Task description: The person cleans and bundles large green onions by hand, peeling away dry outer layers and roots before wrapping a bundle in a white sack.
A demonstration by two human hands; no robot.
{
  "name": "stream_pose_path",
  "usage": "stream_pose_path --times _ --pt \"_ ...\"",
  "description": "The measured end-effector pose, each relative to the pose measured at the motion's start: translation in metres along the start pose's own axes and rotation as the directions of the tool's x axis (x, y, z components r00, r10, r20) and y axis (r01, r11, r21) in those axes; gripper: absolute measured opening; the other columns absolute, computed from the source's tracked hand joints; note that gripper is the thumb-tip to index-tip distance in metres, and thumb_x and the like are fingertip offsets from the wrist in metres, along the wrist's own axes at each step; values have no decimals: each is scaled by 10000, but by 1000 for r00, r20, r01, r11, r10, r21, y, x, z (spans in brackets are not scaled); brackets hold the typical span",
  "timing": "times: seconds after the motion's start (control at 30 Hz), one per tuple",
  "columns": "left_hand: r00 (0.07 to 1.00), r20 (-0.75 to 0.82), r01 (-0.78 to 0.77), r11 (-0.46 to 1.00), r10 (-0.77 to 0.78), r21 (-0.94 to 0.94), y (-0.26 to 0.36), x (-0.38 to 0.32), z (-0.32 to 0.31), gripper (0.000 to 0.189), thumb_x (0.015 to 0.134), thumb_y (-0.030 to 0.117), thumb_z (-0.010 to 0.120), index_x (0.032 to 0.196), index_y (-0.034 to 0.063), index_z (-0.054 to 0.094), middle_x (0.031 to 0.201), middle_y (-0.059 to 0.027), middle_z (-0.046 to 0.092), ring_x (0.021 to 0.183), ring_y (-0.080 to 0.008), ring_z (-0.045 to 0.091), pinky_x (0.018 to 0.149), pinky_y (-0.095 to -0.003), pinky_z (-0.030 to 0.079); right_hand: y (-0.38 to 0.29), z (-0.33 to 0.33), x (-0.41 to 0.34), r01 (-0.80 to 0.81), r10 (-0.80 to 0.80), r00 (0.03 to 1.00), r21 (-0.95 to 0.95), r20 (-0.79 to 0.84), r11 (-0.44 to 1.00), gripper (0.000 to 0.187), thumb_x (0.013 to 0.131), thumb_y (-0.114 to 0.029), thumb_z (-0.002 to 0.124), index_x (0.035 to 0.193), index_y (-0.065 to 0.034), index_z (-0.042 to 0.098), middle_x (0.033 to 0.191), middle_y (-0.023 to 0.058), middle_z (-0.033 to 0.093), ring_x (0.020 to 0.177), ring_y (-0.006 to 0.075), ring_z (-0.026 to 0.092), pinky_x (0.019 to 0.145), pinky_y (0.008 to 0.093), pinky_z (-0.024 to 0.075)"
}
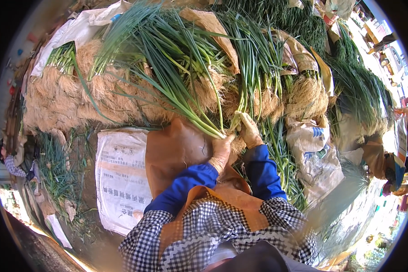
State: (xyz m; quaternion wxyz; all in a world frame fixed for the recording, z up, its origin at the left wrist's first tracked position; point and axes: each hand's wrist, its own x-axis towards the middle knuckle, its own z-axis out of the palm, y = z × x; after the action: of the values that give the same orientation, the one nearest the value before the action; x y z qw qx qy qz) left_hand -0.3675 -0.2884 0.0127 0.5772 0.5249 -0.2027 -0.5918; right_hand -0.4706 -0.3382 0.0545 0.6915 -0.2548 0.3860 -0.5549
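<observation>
My left hand [221,151] grips the pale lower ends of a few long green onions [190,114], whose leaves fan up and to the left. Close beside it, my right hand [251,132] pinches other green onion stalks [242,98] near their base. The two hands almost touch above a brown apron [176,146] spread over my lap. A tuft of pale roots [237,144] hangs below and between them. Behind the hands, rooted green onions lie piled, their fibrous roots [57,98] facing me.
A white woven sack [122,180] with printing lies on the soil at left. Loose green leaves [59,166] litter the ground beyond. Another printed sack [309,149] is at right, near more onion bundles [363,95]. A person [15,165] is at the far left edge.
</observation>
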Motion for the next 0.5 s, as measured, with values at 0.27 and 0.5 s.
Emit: stream_pose_path --times 0.27,0.5 --pt "992 91 96 988 -85 -122 -5 3 2 215 710 27 702 908 -7 625 865 -21 600 739 -114 540 688 -262 462 -3 9 3 13 3 985 90 -172 996 219 894 -227 535 885 -17 597 586 -20 502 481 71 420 457 203 347" --pt "998 59 10 1000 -8 -27 -7 2 0 188 732 48 688 902 -3 625 841 -25 597 729 -114 539 671 -253 457 -44 11 31 -63 68 997 -94 47 994 336 923 -362 463 973 -68 618 633 -61 485 504 53 360 494 192 287"
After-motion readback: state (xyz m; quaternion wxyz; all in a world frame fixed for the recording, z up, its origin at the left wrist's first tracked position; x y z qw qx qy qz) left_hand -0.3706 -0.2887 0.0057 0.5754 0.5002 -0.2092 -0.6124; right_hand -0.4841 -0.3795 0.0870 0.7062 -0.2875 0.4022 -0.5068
